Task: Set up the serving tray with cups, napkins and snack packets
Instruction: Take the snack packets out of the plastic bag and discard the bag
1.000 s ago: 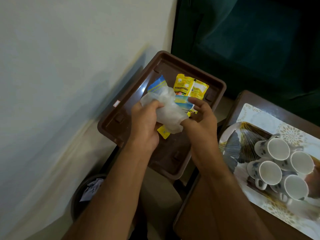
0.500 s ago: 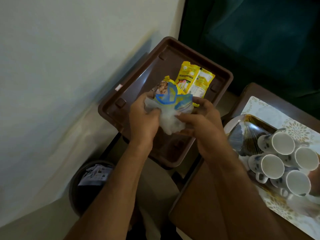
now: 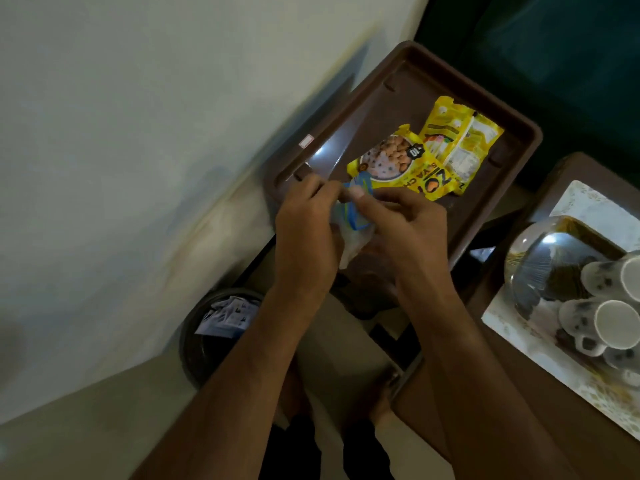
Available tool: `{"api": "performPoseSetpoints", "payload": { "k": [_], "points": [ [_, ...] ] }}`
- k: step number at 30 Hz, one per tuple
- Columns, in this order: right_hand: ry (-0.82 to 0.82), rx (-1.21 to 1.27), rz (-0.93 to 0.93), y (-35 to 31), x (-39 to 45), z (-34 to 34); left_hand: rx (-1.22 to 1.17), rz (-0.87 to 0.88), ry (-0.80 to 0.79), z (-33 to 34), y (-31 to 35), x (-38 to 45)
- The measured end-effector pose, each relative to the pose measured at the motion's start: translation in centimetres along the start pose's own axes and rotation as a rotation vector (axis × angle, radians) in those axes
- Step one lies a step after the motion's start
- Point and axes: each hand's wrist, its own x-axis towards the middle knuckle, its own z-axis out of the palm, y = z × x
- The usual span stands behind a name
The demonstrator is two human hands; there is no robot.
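A brown serving tray [image 3: 391, 98] stands beside the wall. Two yellow snack packets lie in it: one printed with nuts [image 3: 401, 161] and another [image 3: 460, 140] partly under it toward the far right. Over the tray's near edge, my left hand [image 3: 304, 233] and my right hand [image 3: 405, 226] together pinch a crumpled clear plastic bag with blue print [image 3: 353, 220]. White cups with dark spots [image 3: 609, 317] lie on a patterned tray [image 3: 512, 327] at the right. No napkins are identifiable.
A dark round bin [image 3: 207, 341] with white papers sits on the floor below the tray, against the wall. A brown table [image 3: 519, 427] carries the patterned tray and a shiny glass plate [image 3: 540, 258]. A dark green sofa [image 3: 554, 46] lies behind.
The nut-printed packet that was wrapped in the bag now lies in the tray. Both hands have crumpled the emptied bag smaller and drawn it toward the near edge.
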Motion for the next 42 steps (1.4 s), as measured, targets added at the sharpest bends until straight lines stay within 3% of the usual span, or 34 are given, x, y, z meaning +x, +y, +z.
{"api": "performPoseSetpoints", "payload": {
  "k": [3, 9, 13, 18, 24, 30, 35, 42],
  "points": [
    [0.048, -0.223, -0.098, 0.2, -1.3, 2.2, -0.136, -0.053, 0.003, -1.8, -1.2, -1.0],
    [0.073, -0.332, -0.238, 1.8, -3.8, 6.5, -0.321, -0.206, 0.019, -4.6, -4.4, -4.3],
    [0.034, -0.393, -0.310, 3.3, -5.5, 9.3, -0.285, -0.259, 0.023, -5.8, -7.4, -6.1],
    [-0.127, -0.525, -0.277, 6.8, -6.8, 12.3, -0.183, -0.416, -0.015, -6.1, -12.6, -9.1],
    [-0.485, -0.711, -0.304, 13.3, -8.5, 15.0, -0.050, -0.529, -0.031, -5.5, -19.2, -13.8],
    [-0.713, -1.089, -0.417, 21.1, -7.6, 17.1, 0.156, -0.501, -0.179, -2.5, -23.6, -18.2],
    [-0.796, -1.385, -0.585, 25.6, -6.3, 18.2, 0.132, -0.587, -0.240, 0.7, -26.2, -21.2],
    [-0.802, -1.333, -0.475, 29.6, -7.1, 21.1, 0.129, -0.736, -0.256, 2.6, -30.4, -24.7]
  ]
}}
